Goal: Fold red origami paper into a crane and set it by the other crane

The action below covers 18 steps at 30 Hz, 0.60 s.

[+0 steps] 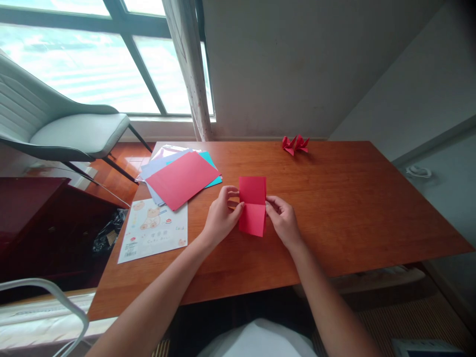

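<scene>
A folded sheet of red paper (pixel 253 215) is held upright over the wooden table between my two hands. It is a narrow rectangle with a crease running across its middle. My left hand (pixel 225 213) pinches its left edge, thumb in front and fingers behind. On the opposite edge, my right hand (pixel 282 218) grips the paper between thumb and fingers. Part of the fingertips is hidden behind the sheet.
Left on the table (pixel 334 213) lies a fanned stack with a red sheet (pixel 184 178) on top and teal and lavender ones below. A printed bear sheet (pixel 156 235) overlaps it. Red folded-paper figures (pixel 295 145) stand at the back. A chair (pixel 82 131) is by the window.
</scene>
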{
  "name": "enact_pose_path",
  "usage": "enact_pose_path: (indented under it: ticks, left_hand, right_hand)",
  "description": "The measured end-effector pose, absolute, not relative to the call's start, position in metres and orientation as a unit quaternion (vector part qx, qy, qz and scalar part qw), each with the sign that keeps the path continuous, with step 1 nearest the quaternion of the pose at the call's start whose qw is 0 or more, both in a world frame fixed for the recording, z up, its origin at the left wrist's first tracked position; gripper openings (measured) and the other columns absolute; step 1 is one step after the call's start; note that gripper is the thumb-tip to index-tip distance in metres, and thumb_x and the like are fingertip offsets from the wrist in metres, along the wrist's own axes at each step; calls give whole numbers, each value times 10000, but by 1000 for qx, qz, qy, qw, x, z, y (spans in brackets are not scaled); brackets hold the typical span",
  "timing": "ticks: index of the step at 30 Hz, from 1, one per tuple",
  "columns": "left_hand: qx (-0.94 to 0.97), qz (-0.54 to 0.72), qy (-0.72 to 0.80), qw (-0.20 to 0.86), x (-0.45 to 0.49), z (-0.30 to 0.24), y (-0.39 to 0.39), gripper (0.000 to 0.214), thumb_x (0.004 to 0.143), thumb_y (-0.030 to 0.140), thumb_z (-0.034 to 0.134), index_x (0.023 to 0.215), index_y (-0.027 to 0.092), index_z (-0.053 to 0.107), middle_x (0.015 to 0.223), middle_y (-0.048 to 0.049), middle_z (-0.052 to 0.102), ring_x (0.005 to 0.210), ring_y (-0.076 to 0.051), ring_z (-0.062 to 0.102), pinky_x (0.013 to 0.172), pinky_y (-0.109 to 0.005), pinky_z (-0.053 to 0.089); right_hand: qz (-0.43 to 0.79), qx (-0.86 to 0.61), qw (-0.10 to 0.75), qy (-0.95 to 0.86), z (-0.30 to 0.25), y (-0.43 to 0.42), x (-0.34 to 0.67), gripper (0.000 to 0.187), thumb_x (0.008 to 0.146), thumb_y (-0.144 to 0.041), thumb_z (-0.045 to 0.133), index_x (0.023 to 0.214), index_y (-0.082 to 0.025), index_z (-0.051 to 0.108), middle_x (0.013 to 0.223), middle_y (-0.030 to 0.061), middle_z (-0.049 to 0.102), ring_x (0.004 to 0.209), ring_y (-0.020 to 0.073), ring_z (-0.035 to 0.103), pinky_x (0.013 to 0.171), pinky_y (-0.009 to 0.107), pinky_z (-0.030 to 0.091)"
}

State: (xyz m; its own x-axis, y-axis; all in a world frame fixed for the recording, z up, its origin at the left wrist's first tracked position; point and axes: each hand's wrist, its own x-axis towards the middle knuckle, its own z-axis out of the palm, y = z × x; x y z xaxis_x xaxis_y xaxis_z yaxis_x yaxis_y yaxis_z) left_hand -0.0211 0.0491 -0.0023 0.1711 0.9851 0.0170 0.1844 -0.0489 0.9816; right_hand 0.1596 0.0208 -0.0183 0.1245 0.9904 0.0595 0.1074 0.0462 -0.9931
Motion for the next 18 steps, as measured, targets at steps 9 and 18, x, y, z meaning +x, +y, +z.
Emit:
enact_pose_path:
  ticks: [9,18]
  left_hand:
    - [631,373,433,524,-16,16,32,513,761,351,777,1246,254,639,1239,-90,674,1144,-313,606,963,-361,453]
    - [461,395,379,698,-18,19,37,387,831,422,663,1149,201,685,1100,-72,730,987,-267,653,846,-323,486]
  right_hand:
    - [294,-554,458,-630,-18,16,157,152,828,-365,669,774,-223,680,715,20,660,633,186,564,590,288,413]
    - [366,-586,495,-527,-21,18,160,260,813,-442,700,730,-197,681,659,14,647,609,188,575,560,294,430]
